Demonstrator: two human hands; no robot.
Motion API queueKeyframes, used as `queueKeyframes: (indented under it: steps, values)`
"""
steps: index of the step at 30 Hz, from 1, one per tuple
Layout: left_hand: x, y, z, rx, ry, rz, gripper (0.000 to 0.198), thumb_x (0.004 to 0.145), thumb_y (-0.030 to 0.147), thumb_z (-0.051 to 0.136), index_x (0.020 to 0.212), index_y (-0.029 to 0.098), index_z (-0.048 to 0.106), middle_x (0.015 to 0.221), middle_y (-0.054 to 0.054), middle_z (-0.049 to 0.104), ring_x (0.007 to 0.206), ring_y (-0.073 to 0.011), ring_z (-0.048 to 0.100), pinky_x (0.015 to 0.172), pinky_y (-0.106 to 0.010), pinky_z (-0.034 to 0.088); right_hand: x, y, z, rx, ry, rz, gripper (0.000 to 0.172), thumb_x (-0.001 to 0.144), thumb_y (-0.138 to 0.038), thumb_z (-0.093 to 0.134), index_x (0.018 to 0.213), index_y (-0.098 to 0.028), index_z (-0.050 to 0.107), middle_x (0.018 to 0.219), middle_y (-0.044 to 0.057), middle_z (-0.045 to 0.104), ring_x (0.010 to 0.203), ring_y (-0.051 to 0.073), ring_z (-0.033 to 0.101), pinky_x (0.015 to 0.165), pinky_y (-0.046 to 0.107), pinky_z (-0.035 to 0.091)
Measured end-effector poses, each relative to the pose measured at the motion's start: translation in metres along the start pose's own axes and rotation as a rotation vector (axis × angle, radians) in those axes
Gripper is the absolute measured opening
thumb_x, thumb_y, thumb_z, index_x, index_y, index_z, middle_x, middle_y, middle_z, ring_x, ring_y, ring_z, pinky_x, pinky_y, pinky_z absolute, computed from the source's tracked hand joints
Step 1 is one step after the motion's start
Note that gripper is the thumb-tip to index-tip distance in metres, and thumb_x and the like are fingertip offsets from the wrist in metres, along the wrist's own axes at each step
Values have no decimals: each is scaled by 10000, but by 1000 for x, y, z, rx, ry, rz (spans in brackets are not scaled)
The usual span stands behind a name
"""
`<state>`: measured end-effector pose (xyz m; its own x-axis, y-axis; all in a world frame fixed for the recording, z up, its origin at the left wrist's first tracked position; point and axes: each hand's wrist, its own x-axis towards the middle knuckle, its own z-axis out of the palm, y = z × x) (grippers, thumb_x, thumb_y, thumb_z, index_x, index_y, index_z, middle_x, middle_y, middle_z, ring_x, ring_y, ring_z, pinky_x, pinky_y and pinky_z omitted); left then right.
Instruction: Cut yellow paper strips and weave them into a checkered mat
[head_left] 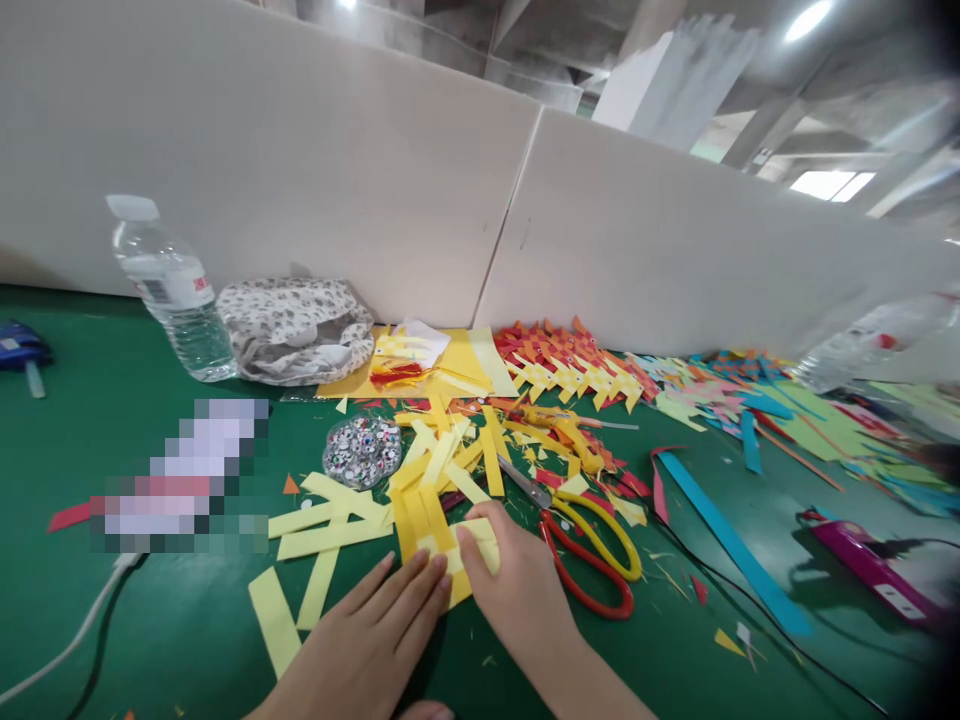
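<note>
A small weave of yellow and pale yellow paper strips (424,515) lies on the green table in front of me. My left hand (379,620) rests flat on its lower edge, fingers stretched out. Pinched in my right hand (517,575) is a pale yellow paper strip (486,540) at the weave's right side; the fingertips are partly hidden. Loose pale yellow strips (337,540) lie scattered to the left. Scissors (592,550) with red and yellow handles are just right of my right hand.
Behind are a bag of googly eyes (362,452), a yellow glue gun (566,430) and woven paper fish (574,365). A water bottle (176,290) and patterned cloth pouch (296,330) stand by the white partition (337,170). At right are a blue strip (739,545) and purple power strip (874,570) with cable.
</note>
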<state>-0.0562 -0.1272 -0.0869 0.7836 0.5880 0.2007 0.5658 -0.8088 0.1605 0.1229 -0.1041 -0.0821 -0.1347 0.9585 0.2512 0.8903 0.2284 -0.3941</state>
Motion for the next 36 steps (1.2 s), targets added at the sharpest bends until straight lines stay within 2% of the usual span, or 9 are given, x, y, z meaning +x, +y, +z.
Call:
queueKeyframes:
  steps: [5, 11, 15, 20, 23, 27, 29, 32, 36]
  values:
    - [1, -3, 13, 63, -13, 22, 633, 826, 540, 302, 1348, 187, 244, 1300, -73, 450, 1173, -244, 426, 960, -317, 315, 4, 15, -8, 25, -35, -34, 83, 835, -258, 430, 828, -214, 500, 682, -6, 593, 630, 161, 577, 532, 236, 386]
    - [-1, -6, 31, 129, 88, 44, 679, 823, 549, 297, 1370, 168, 169, 1304, -80, 452, 1174, -253, 417, 959, -315, 302, 13, 22, -18, -124, 58, -247, 103, 808, -231, 480, 868, -184, 550, 833, 57, 587, 807, 210, 525, 678, 305, 400]
    - [3, -5, 23, 222, 100, 66, 507, 881, 339, 344, 1349, 170, 250, 1247, -47, 520, 1113, -214, 481, 912, -279, 332, 14, 20, -23, -39, -97, -388, 72, 809, -216, 500, 842, -198, 561, 834, 43, 575, 808, 192, 496, 701, 306, 394]
    - [6, -5, 22, 344, 251, 62, 376, 882, 223, 349, 1248, 192, 433, 1146, 5, 604, 1049, -169, 511, 891, -263, 321, 12, 19, -20, 57, -201, -355, 43, 788, -198, 516, 817, -199, 549, 824, 42, 562, 793, 196, 484, 691, 324, 402]
    - [8, -4, 21, 416, 311, 68, 314, 881, 222, 352, 1136, 216, 536, 1083, 39, 638, 988, -159, 536, 868, -278, 318, 19, 15, -20, 154, -183, -319, 178, 770, -147, 503, 938, -198, 529, 907, 59, 569, 874, 215, 486, 760, 351, 406]
    - [11, -4, 16, 436, 322, 87, 305, 871, 192, 348, 1092, 214, 559, 1045, 40, 656, 954, -158, 550, 849, -291, 320, 32, 4, -15, 258, -136, -302, 309, 776, -150, 500, 1080, -198, 471, 1016, 60, 565, 961, 202, 477, 837, 339, 398]
    - [11, -5, 15, 443, 328, 99, 305, 867, 180, 348, 1077, 218, 566, 1026, 46, 663, 945, -156, 552, 854, -289, 317, 37, -1, -12, 241, -108, -383, 278, 797, -132, 467, 1067, -191, 486, 1002, 55, 565, 952, 190, 476, 858, 336, 381]
    - [11, -7, 14, 451, 316, 118, 307, 861, 167, 348, 1055, 227, 579, 989, 57, 676, 932, -153, 557, 887, -287, 299, 42, -6, -7, 163, -174, -463, 216, 800, -122, 460, 982, -199, 547, 903, 41, 559, 865, 180, 488, 782, 317, 403]
    - [10, -7, 15, 445, 287, 98, 327, 865, 170, 337, 1105, 222, 552, 1031, 41, 661, 956, -153, 550, 939, -291, 257, 47, -4, -5, 135, -213, -378, 171, 778, -149, 527, 931, -218, 562, 874, 33, 548, 839, 183, 499, 728, 306, 417]
